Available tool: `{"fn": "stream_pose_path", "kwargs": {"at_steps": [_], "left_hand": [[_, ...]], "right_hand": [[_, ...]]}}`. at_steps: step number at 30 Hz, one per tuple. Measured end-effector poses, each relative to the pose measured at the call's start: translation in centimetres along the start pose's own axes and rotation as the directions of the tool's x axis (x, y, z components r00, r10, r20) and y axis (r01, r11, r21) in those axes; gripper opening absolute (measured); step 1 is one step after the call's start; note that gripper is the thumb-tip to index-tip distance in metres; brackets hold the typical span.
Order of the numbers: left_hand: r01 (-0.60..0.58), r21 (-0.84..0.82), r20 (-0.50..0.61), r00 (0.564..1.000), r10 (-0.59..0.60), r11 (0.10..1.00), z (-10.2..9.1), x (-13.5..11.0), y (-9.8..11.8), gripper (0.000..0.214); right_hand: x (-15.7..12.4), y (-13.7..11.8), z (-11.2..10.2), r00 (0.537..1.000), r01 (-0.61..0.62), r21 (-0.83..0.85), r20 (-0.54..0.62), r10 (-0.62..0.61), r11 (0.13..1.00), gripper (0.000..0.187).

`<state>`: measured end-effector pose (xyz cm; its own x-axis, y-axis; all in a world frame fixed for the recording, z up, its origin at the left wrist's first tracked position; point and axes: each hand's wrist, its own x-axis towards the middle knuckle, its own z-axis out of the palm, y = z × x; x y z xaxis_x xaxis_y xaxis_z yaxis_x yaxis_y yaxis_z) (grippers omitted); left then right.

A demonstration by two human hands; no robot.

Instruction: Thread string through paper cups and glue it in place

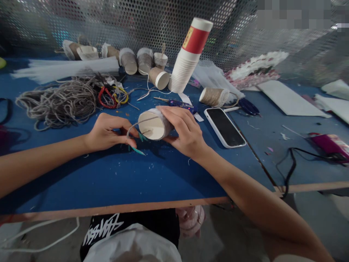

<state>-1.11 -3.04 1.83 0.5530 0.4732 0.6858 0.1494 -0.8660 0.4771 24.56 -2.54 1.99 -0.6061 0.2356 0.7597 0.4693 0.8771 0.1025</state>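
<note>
A paper cup lies on its side just above the blue table, its pale round end turned toward me. My right hand is wrapped round its far side. My left hand, with long turquoise nails, pinches a grey cord beside the cup. The cord curves from those fingers across the cup's round end. Left of my hands spreads a tangled pile of grey cord. Scissors with red and yellow handles rest at the pile's right side.
A tall stack of paper cups leans behind my hands. Several wrapped cups line the back by the perforated metal screen. A glue gun and a phone lie close by. The table's front edge is near me.
</note>
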Motion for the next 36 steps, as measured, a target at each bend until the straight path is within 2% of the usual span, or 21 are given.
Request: {"fn": "stream_pose_path", "kwargs": {"at_steps": [5,14,22,28,36], "left_hand": [[-0.011,0.040,0.020,1.000,0.010,0.999,-0.1,0.2,0.1,0.027],[-0.049,0.087,0.064,0.997,0.043,0.995,-0.1,0.2,0.0,0.025],[-0.012,0.076,0.087,0.996,0.006,0.997,0.0,0.2,0.0,0.025],[0.029,0.078,0.104,0.994,-0.037,0.997,0.2,0.3,-0.5,0.033],[0.039,0.129,0.100,0.994,-0.053,0.991,0.4,0.4,-1.4,0.034]], "right_hand": [[0.1,-0.1,0.0,1.000,0.019,-0.014,-0.023,-0.020,1.000,0.059],[0.1,-0.1,0.1,0.999,0.026,-0.038,-0.019,-0.027,0.999,0.058],[-0.1,0.1,0.2,1.000,-0.009,-0.010,0.020,0.009,1.000,0.057],[0.0,0.5,1.0,0.999,0.039,-0.017,-0.029,-0.039,0.999,0.058],[0.1,0.5,2.0,0.993,-0.104,0.128,0.066,0.096,0.986,0.060]]}}
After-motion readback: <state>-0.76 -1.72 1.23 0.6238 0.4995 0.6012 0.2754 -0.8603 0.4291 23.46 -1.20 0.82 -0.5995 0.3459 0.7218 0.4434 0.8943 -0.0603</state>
